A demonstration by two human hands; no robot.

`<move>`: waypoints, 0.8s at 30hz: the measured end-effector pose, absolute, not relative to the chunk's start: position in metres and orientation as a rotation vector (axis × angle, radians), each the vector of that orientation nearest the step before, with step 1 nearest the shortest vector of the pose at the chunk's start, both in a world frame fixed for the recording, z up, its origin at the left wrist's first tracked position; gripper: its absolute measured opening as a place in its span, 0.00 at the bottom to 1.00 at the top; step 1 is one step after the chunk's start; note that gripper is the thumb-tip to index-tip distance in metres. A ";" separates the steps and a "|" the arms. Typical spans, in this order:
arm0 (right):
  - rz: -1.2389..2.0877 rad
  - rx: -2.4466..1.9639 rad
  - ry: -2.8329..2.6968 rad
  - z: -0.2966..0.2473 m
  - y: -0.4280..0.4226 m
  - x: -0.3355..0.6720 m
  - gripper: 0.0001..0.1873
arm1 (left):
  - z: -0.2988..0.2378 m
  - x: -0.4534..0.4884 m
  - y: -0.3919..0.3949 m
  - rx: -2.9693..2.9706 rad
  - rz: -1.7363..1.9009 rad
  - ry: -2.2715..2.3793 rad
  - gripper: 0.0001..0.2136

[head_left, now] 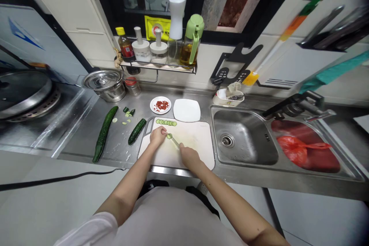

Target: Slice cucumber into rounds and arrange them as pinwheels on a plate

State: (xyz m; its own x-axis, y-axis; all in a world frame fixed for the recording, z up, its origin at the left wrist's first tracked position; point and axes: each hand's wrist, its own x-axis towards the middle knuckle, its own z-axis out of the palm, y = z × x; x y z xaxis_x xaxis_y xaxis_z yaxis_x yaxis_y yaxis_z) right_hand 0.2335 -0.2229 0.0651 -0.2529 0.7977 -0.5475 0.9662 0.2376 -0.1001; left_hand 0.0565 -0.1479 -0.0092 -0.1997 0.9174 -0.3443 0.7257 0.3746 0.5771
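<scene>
Right hand (189,155) is closed around a slim metal-bladed knife (175,143) over the white rectangular cutting board (201,144). Left hand (158,137), fingers curled, meets a round green cucumber slice (169,136); hold unclear. Pale-green round slices (166,122) line the board's far edge.

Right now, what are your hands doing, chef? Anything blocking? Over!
Left hand beside cucumber slice. Right hand gripping knife. Slice row on board, beyond knife, not blocking.

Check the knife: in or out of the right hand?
In: the right hand is closed on the knife, its blade sticking out ahead.
</scene>
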 end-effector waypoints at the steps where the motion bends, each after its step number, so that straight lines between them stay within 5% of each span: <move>1: -0.601 1.618 2.135 0.064 -0.224 0.234 0.19 | -0.009 0.056 -0.148 1.412 0.382 1.991 0.07; 24: -0.739 1.642 2.118 0.068 -0.249 0.275 0.16 | -0.006 0.060 -0.155 1.486 0.396 1.979 0.07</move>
State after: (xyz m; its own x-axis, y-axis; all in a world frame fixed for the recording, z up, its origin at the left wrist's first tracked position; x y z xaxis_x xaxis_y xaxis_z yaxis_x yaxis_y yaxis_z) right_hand 0.2749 -0.2493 0.0680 -0.2599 0.7768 -0.5736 0.9650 0.1880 -0.1826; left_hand 0.0598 -0.1548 -0.0056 -0.1705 0.9387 -0.2996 0.7511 0.3206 0.5771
